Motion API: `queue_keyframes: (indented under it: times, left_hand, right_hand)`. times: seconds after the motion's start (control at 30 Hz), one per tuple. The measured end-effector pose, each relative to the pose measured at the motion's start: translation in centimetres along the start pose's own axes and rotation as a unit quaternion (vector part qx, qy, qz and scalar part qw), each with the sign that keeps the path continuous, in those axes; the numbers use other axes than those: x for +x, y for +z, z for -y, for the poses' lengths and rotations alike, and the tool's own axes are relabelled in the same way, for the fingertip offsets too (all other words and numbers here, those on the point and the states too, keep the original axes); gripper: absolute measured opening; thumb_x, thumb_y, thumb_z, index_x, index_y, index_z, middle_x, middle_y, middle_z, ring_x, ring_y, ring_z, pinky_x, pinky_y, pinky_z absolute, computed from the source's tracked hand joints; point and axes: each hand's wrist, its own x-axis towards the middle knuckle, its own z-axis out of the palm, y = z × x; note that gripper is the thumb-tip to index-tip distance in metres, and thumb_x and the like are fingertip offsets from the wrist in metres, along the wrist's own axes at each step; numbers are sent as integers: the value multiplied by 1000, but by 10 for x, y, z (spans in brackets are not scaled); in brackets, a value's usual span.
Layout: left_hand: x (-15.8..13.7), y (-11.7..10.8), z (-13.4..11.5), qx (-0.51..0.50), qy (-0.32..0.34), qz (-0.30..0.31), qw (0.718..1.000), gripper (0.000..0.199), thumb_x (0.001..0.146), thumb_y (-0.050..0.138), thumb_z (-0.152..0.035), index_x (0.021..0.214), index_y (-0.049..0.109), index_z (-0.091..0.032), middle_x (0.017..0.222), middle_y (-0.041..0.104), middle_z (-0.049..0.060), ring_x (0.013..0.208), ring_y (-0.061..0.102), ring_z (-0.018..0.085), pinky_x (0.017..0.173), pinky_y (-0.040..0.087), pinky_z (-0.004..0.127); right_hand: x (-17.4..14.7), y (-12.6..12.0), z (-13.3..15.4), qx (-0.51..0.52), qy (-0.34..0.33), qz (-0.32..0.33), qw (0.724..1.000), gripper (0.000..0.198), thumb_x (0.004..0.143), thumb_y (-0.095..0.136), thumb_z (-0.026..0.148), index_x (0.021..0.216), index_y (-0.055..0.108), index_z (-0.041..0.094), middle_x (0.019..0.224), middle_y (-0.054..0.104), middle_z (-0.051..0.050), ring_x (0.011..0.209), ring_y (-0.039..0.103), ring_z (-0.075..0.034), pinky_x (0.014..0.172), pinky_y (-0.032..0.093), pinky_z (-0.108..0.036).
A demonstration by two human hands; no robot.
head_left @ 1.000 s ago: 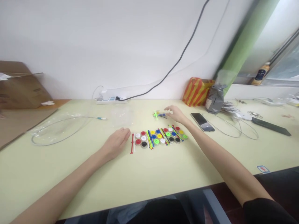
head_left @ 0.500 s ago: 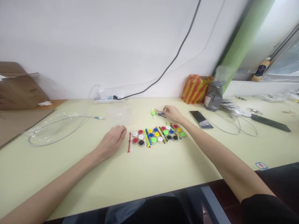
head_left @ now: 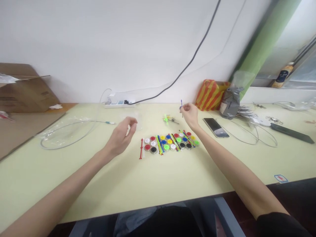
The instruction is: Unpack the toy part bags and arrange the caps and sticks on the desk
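Between the thumb and fingers of my right hand [head_left: 189, 115], a thin blue plastic arrow [head_left: 181, 104] is pinched upright above the table. Just left of that hand lies a small pile of arrows [head_left: 171, 119], bright green, yellow and dark ones among them. My left hand [head_left: 124, 133] hovers over the table, fingers curled and thumb apart, with nothing visible in it. To its right, rows of round discs with coloured tops [head_left: 167, 147] alternate with columns of coloured arrows [head_left: 160, 145]. A red arrow [head_left: 141, 148] and a white one stand at the left end of this layout.
A phone [head_left: 216, 127] and a white cable lie to the right, before a striped bag [head_left: 209, 95] and a grey pouch [head_left: 229, 103]. Behind my left hand are a clear plastic sheet and a power strip [head_left: 119, 104]. A cardboard box [head_left: 24, 89] stands far left.
My right hand has lifted from the small pile, bringing up the blue arrow. My left hand has risen off the table, its thumb and fingers parting. The view has shifted slightly.
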Motion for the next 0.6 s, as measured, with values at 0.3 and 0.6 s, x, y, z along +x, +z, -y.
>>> queue_keyframes:
  times: [0.3,0.6]
  left_hand:
    - [-14,35,-14,-43,70,91,992,40,102,51,-44,136,43,-23,117,58,8,103,57,21,90,46,36]
    - [-22,33,-23,-60,158,72,983,23,105,45,-39,114,48,-18,96,61,5,84,56,20,79,44,34]
  right_hand:
    - [-113,16,92,275,29,295,915,8,86,59,27,86,53,20,70,69,0,69,68,-16,66,48,-27]
    - [-134,4,104,264,-42,351,898,24,98,56,41,86,49,21,76,59,2,66,51,-11,60,38,-24]
